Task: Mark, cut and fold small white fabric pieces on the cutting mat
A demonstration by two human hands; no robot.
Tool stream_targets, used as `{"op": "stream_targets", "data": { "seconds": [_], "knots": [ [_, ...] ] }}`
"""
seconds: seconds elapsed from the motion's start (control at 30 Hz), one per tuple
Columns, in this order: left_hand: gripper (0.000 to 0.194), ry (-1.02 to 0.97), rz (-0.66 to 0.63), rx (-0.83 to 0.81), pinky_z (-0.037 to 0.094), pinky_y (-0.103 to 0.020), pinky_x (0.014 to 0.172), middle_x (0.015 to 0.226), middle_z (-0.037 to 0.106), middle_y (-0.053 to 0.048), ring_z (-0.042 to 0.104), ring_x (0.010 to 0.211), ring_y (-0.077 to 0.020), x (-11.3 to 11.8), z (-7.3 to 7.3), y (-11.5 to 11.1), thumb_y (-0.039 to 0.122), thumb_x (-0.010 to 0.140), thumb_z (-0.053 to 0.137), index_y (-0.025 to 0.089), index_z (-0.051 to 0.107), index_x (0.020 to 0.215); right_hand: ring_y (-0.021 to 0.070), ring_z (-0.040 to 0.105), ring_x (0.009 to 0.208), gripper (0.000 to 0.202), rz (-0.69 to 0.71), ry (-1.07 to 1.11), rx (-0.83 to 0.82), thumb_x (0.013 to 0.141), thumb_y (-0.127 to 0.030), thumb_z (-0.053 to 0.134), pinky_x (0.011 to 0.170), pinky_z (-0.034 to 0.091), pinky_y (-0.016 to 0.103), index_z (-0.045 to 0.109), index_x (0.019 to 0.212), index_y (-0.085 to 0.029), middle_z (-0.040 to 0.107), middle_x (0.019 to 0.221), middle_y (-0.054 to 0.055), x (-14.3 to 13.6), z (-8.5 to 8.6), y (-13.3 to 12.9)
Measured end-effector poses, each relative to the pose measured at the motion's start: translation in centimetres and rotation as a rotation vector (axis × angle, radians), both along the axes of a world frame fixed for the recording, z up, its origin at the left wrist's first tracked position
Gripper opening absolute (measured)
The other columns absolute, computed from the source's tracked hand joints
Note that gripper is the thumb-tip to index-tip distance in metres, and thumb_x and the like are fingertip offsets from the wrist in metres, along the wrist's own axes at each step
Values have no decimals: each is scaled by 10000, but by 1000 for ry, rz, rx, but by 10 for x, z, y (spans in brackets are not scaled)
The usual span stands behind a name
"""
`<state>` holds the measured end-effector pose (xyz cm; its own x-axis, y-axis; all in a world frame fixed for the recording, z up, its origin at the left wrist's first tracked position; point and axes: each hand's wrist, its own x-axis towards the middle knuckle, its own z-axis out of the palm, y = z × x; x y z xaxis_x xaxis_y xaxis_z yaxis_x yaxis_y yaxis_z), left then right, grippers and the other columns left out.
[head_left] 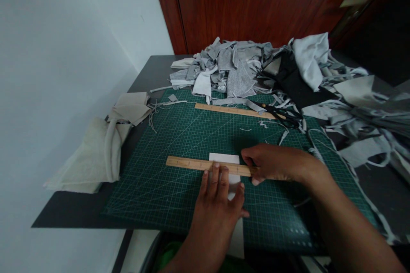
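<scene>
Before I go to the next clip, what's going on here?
A person's left hand is spread over a wooden ruler lying across a white strip on a green cutting mat. The right hand is curled at the ruler's right end; whether it grips anything is unclear. Farther back are a second wooden ruler, black scissors and heaped fabric scraps.
</scene>
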<state>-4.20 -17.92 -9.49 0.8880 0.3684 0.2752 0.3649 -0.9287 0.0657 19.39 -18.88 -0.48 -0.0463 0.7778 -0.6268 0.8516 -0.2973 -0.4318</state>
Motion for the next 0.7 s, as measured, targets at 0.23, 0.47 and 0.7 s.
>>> {"op": "stream_targets", "data": {
  "seconds": [0.23, 0.47, 0.7],
  "knots": [
    [899, -15, -26, 20, 468, -702, 1063, 1534, 454, -278, 410, 1434, -518, 0, -4, 0, 631, 661, 823, 251, 514, 1414, 146, 554, 688, 278, 8, 0, 20, 666, -188, 795, 563, 256, 256, 567, 824, -210, 625, 775, -45, 2, -3, -1],
    [785, 46, -9, -46, 450, -645, 1115, 1537, 473, -245, 402, 1460, -467, 0, 14, 1, 591, 717, 814, 256, 555, 1379, 151, 565, 685, 258, 22, -10, 35, 680, -215, 782, 562, 269, 266, 571, 827, -215, 642, 779, -38, 5, -8, -1],
    [778, 57, -6, -24, 471, -621, 1100, 1520, 511, -229, 416, 1455, -446, 1, 16, 1, 604, 731, 792, 250, 558, 1383, 151, 555, 679, 262, 26, 11, 30, 689, -227, 784, 557, 274, 263, 563, 830, -215, 630, 768, -37, 5, -6, -1]
  ]
}}
